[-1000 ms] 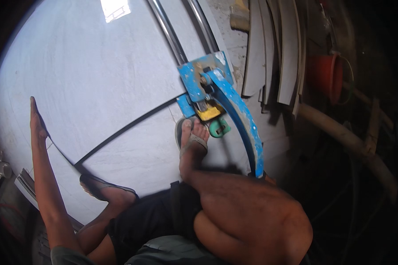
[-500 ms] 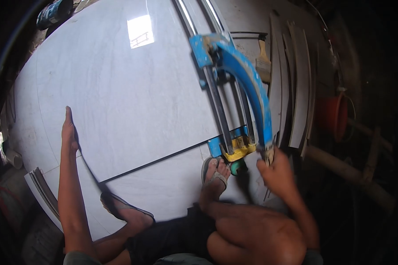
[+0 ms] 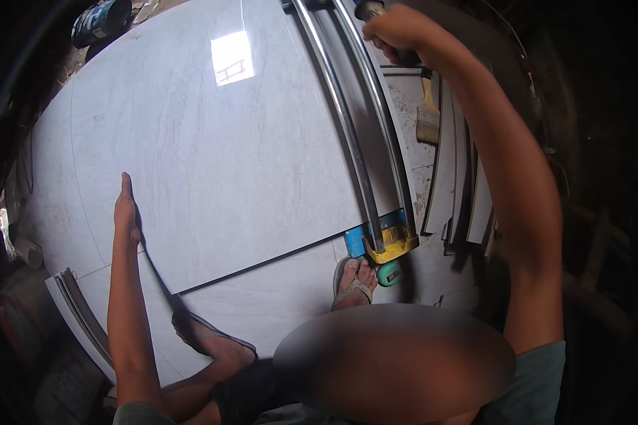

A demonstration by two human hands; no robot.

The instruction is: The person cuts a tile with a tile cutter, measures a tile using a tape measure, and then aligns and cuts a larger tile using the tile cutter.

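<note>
Mid-score on the big tile [image 3: 213,142], by the look of it. Right hand [image 3: 397,32] wrapped tight round the cutter handle [image 3: 371,10] at the far end of the rails [image 3: 354,142]. Left hand [image 3: 126,209] flat and open, pressing the tile's near edge. Next probably needs a steady, even pull along the rails.
</note>
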